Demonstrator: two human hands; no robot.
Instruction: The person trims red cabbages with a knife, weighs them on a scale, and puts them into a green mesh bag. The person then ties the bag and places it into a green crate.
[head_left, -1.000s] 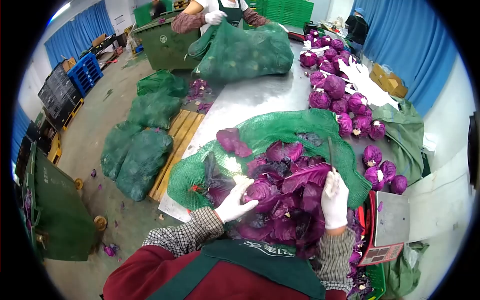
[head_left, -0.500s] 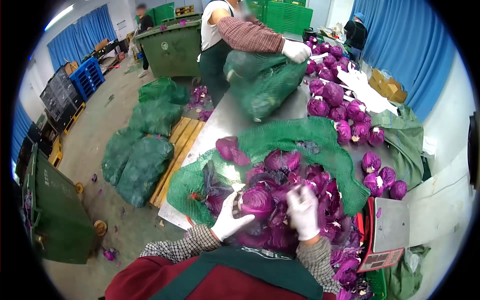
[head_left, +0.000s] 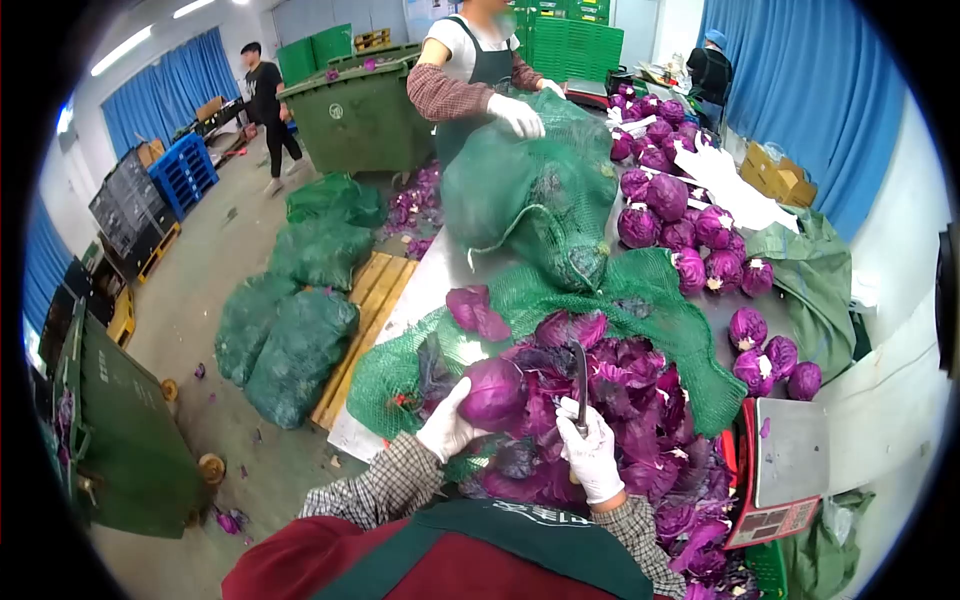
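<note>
My left hand (head_left: 447,426), in a white glove, grips a round red cabbage (head_left: 492,395) from its left side, above the loose leaves. In my right hand (head_left: 593,455), also gloved, is a knife (head_left: 581,376) with its blade pointing up, apart from the cabbage. Beneath both hands, purple cabbage leaves (head_left: 625,400) lie heaped on a spread green mesh bag (head_left: 700,345). The heap runs down towards my right sleeve. The knife's handle is mostly hidden in my fingers.
Opposite, a co-worker's gloved hands (head_left: 517,116) are at a filled mesh bag (head_left: 530,190) on the metal table. Whole cabbages (head_left: 665,195) line the right side, near a scale (head_left: 790,455). Full mesh bags (head_left: 300,345) lie by a wooden pallet (head_left: 365,330); green bins (head_left: 130,420) stand left.
My right hand has lowered slightly, and the knife now shows upright. The cabbage has turned in my left hand. The co-worker's bag has come to rest upright; a person at back left has stepped into fuller view.
</note>
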